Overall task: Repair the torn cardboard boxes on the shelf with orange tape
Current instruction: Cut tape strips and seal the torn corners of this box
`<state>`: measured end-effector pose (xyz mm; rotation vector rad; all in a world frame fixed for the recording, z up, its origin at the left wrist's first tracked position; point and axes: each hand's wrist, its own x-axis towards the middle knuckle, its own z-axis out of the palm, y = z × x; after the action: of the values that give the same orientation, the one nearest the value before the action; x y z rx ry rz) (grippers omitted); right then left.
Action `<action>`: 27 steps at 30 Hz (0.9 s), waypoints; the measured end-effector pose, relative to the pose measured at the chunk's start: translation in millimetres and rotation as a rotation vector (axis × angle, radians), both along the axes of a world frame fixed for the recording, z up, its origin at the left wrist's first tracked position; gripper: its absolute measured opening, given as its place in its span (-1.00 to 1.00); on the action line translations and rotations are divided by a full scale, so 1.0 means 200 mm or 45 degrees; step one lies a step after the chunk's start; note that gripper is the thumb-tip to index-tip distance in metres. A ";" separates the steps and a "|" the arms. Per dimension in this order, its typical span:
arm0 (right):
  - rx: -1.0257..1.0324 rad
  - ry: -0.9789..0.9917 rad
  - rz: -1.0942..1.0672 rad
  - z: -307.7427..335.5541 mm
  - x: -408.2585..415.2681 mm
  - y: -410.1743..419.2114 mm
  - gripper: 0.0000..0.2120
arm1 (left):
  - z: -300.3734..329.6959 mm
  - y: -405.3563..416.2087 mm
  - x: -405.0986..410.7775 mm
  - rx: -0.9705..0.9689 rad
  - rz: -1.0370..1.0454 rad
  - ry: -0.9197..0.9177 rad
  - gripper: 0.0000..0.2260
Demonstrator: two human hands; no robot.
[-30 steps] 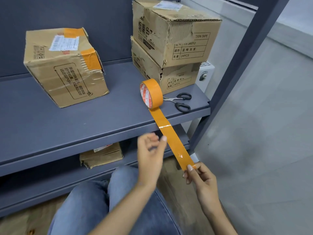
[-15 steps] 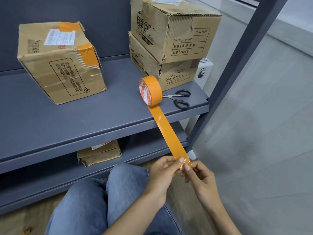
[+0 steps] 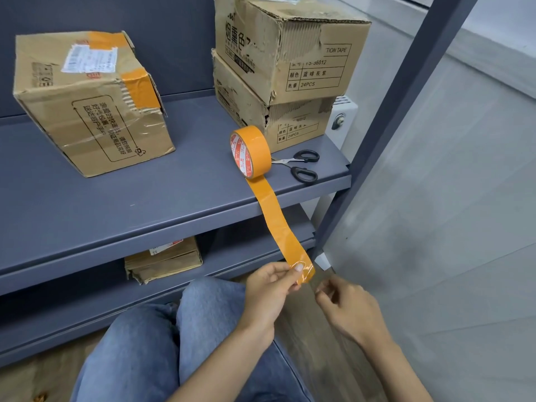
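Tape strip pulled off the roll, end in our left hand.

Cut off: the top box [image 3: 290, 44] runs out of frame at its top, and part of its label print is torn away. A flattened carton [image 3: 164, 261] on the lower shelf is half hidden under the shelf [image 3: 145, 204] edge. Our left hand [image 3: 271, 288] pinches the free end of the strip [image 3: 275, 224] between thumb and fingers. Our right hand [image 3: 345, 303] sits just beside it, apart from the strip, fingers loosely curled, holding nothing. The roll [image 3: 251, 152] stands on edge on the shelf, strip running over the front edge down to our hand. Scissors [image 3: 301, 168] lie right of the roll, under the lower box [image 3: 290, 123]. The left box [image 3: 90, 103] already carries orange patches. Grey metal rack, grey post [image 3: 406, 111], pale wall on the right, wood floor below, our jeans at the bottom.
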<state>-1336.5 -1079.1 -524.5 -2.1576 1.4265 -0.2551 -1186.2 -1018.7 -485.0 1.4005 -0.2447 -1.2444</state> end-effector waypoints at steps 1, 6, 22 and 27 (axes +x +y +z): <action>0.043 0.008 -0.036 0.00 -0.02 -0.03 -0.73 | 0.00 0.00 0.01 -0.010 -0.004 -0.014 -0.94; -0.099 -0.335 -0.079 0.17 0.03 -0.28 -0.87 | 0.00 0.01 0.01 0.017 -0.078 -0.016 -0.92; -0.184 0.129 0.371 0.49 0.53 -0.99 -0.44 | 0.00 0.03 0.04 0.042 -0.169 -0.134 -0.87; -0.196 0.237 0.294 0.55 0.49 -0.96 -0.50 | 0.00 0.03 0.03 0.045 -0.167 -0.143 -0.87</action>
<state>-1237.5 -1270.3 -413.9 -2.5035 1.2742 -0.0828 -1179.3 -1013.1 -485.1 1.5062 -0.3988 -1.2833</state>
